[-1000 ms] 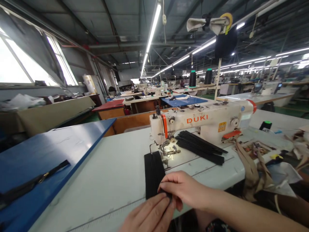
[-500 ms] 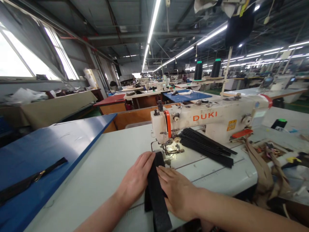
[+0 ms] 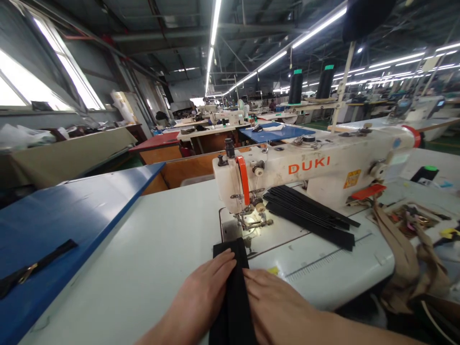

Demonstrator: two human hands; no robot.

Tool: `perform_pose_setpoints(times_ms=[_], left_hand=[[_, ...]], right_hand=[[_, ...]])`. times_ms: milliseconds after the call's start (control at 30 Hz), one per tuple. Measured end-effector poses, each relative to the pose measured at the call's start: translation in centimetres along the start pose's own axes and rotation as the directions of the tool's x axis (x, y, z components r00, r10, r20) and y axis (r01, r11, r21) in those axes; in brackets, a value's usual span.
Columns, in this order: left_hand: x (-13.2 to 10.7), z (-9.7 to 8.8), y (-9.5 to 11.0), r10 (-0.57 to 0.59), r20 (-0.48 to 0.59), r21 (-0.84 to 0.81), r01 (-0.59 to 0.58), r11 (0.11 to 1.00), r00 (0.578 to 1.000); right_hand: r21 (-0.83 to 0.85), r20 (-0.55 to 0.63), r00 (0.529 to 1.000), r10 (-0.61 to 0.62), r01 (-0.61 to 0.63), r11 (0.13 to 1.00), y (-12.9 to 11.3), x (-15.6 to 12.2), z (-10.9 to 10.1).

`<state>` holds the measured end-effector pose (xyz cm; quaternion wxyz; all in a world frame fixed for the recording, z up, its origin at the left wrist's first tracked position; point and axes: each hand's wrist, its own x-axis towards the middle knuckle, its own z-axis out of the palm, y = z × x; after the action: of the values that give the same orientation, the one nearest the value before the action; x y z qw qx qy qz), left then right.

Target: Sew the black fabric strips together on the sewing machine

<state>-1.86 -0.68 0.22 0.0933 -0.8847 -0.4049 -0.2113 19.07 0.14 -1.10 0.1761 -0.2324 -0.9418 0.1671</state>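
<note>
A black fabric strip (image 3: 238, 302) lies lengthwise on the pale sewing table, its far end just short of the sewing machine's presser foot (image 3: 247, 223). It looks folded or layered, with a second black edge showing on the left. My left hand (image 3: 204, 287) rests over its left side, fingers together and pressing on the top. Along the right edge, my right hand (image 3: 273, 299) grips the strip, with the thumb hidden. The white sewing machine (image 3: 309, 165) stands beyond both hands, its needle area lit. Several black strips (image 3: 309, 213) lie fanned beside the needle, under the machine arm.
On the left is a blue table (image 3: 89, 201) with a dark zipped strip (image 3: 39, 266) on it. Tan straps (image 3: 395, 258) hang over the right edge near a tray of small parts (image 3: 417, 218). Black thread cones (image 3: 295, 87) stand behind the machine.
Both hands and the strip have shifted nearer to me, away from the presser foot. More of the layer on the strip's left now shows. My view has turned and tilted slightly.
</note>
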Motion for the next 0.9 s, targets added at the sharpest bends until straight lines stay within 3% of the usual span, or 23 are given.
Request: perform_pose_setpoints(times_ms=[133,367,500,667,900], left_hand=[[0.2,0.1,-0.1,0.01,-0.001,0.002,-0.01,1.0,1.0],[0.9,0.7,-0.9,0.024,0.021,0.06,-0.026,0.998,0.999],[1.1,1.0,-1.1,0.031,-0.009,0.067,-0.03,0.997,0.999],[1.3,1.0,-1.0,0.007,0.098,0.094,-0.016,0.995,0.995],[1.5,1.0,-0.9,0.024,0.088,0.148,-0.036,0.988,0.996]], right_hand=[[0.013,-0.004,1.0,0.008,-0.008,1.0,0.5,0.0,-0.6],[0.045,-0.05,0.999,-0.013,0.015,0.999,1.0,0.0,0.3],[-0.018,-0.081,0.996,-0.035,0.034,0.999,1.3,0.3,0.9],[-0.098,-0.131,0.989,-0.07,0.058,0.994,1.9,0.5,2.4],[-0.146,-0.204,0.974,-0.103,0.074,0.987,2.5,0.6,3.6]])
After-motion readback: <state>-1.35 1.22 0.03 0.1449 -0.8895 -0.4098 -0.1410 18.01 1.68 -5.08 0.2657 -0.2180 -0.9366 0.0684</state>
